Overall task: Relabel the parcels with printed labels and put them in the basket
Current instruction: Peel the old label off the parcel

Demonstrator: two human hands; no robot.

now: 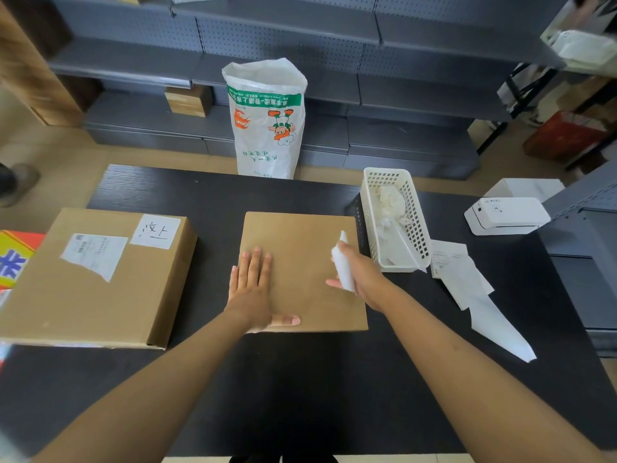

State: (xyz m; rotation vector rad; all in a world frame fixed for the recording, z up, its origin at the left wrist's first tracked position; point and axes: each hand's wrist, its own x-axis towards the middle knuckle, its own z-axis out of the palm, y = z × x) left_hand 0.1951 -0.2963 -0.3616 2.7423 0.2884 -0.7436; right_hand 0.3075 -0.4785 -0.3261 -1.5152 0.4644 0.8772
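Left hand (251,282) spread flat, pressing the parcel (302,272) at mid-table; right hand (359,274) gripping crumpled white paper (344,267) above it.

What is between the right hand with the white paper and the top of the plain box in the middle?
Nothing visible. The right hand holds the white paper directly above the plain box, whose top is bare there; the left hand rests flat further left.

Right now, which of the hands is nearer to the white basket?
The right hand, holding a rolled white paper, is just beside the white basket. The left hand lies flat on the brown parcel, farther away.
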